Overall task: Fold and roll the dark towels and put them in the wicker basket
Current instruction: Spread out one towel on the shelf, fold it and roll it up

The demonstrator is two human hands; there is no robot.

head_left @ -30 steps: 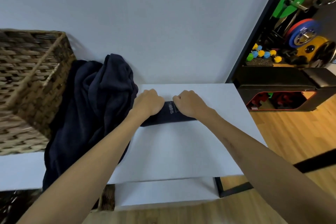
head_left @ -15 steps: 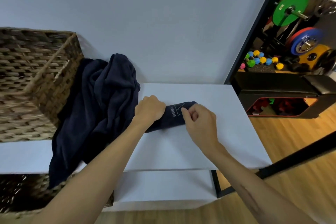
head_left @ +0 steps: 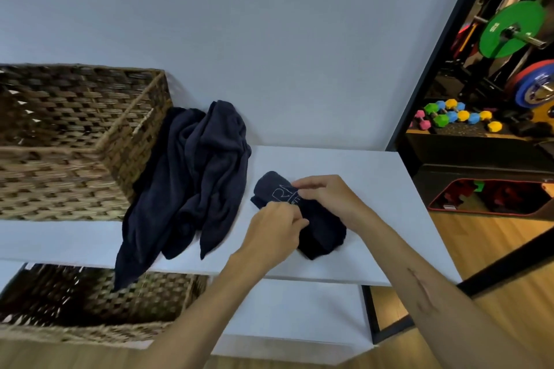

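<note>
A rolled dark towel (head_left: 325,229) with pale stitched lettering lies on the white table (head_left: 374,186), turned at an angle. My left hand (head_left: 274,231) pinches its near edge with curled fingers. My right hand (head_left: 326,196) grips the roll from above, fingertips by the lettering. A heap of loose dark towels (head_left: 195,177) is piled against the wall, one end hanging over the table's front edge. The wicker basket (head_left: 69,144) stands on the table at the left, its opening facing me; its inside is blurred.
A second wicker basket (head_left: 99,299) sits on the shelf under the table. To the right is a gym area with a green weight plate (head_left: 509,31), coloured dumbbells (head_left: 449,117) and a wooden floor (head_left: 485,252).
The roll has swung from lying crosswise to lying at an angle, closer to me. My left hand shifted from its left end to its near edge. The view tilted left, showing more basket.
</note>
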